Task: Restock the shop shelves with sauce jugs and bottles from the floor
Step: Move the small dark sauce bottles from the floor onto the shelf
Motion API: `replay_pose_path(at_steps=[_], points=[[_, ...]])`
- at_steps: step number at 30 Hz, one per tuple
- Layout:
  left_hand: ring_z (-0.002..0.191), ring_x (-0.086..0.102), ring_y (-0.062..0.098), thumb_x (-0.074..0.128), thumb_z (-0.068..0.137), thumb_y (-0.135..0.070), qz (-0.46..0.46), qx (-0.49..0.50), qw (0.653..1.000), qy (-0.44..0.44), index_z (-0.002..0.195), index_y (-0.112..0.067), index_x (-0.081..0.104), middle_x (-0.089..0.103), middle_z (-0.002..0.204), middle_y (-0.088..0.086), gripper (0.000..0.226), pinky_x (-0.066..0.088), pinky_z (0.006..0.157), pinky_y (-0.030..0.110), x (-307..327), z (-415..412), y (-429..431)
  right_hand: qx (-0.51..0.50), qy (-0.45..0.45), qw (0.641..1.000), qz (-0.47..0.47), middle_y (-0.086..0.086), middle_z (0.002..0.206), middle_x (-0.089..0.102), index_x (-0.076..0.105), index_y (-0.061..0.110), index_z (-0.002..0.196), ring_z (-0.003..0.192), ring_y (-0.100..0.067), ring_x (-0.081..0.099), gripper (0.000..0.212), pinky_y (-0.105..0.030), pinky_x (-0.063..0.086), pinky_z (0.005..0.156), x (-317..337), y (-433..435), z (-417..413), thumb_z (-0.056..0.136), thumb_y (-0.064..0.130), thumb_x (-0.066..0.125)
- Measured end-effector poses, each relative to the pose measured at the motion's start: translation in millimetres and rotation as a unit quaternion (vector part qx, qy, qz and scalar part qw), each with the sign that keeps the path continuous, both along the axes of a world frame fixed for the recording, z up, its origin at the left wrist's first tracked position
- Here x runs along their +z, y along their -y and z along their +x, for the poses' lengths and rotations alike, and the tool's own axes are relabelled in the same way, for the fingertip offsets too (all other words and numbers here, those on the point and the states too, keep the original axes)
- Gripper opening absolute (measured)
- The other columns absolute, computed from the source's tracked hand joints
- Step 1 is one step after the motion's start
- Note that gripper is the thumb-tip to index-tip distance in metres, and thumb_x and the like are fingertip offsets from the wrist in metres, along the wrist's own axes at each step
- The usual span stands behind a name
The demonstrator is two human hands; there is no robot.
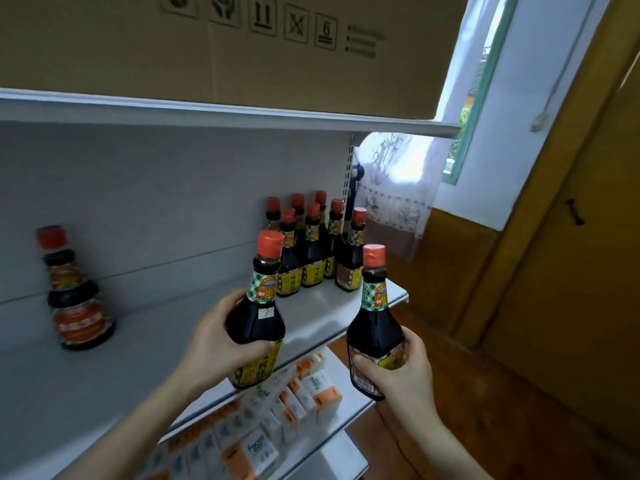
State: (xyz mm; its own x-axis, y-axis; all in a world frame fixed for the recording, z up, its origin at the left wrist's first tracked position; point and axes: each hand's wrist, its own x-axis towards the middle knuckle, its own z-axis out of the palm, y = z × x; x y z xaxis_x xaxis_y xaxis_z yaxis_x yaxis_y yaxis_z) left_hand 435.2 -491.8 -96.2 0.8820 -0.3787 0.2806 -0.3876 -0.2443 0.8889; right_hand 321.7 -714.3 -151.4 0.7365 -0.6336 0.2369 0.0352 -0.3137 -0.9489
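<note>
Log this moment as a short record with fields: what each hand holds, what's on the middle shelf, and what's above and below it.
Left: the left hand grips a red-capped dark sauce bottle, upright, at the shelf's front edge.
Right: the right hand grips a second red-capped dark sauce bottle, upright, not yet on the shelf.
Middle shelf: grey metal shelf carries a cluster of matching bottles at its right end, one squat red-labelled bottle at the left.
Above: brown cardboard box.
Below: white-and-orange cartons.
</note>
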Motion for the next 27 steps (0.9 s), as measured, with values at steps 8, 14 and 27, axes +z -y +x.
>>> replay_pose_path(at_steps=[8,14,27], points=[[0.082,0.054,-0.012,0.066,0.033,-0.051,-0.004,0.111,0.994,-0.019,0.097,-0.053,0.04,0.055,0.097,-0.024,0.069,0.043,0.06,0.003,-27,45,63,0.103,-0.009,0.995,-0.011,0.018,0.105,0.051,0.044,0.025,0.114,0.095,0.002,0.052,0.066,-0.01,0.04,0.07,-7,85,100,0.063,0.014,0.084],[0.082,0.055,-0.008,0.074,0.045,-0.034,-0.01,0.228,0.973,-0.033,0.104,-0.043,0.043,0.054,0.094,-0.026,0.067,0.042,0.062,0.007,-45,49,85,0.189,-0.013,0.982,-0.016,0.02,0.105,0.049,0.041,0.024,0.117,0.094,0.007,0.049,0.067,-0.007,0.039,0.071,-17,109,155,0.065,0.015,0.083],[0.09,0.054,-0.016,0.081,0.055,-0.027,-0.003,0.303,0.953,-0.002,0.101,-0.051,0.038,0.053,0.099,-0.022,0.068,0.042,0.071,0.005,-70,58,99,0.19,-0.006,0.982,0.011,0.005,0.108,0.046,0.041,0.009,0.126,0.106,-0.014,0.048,0.076,-0.024,0.039,0.088,-51,99,190,0.064,0.011,0.083]])
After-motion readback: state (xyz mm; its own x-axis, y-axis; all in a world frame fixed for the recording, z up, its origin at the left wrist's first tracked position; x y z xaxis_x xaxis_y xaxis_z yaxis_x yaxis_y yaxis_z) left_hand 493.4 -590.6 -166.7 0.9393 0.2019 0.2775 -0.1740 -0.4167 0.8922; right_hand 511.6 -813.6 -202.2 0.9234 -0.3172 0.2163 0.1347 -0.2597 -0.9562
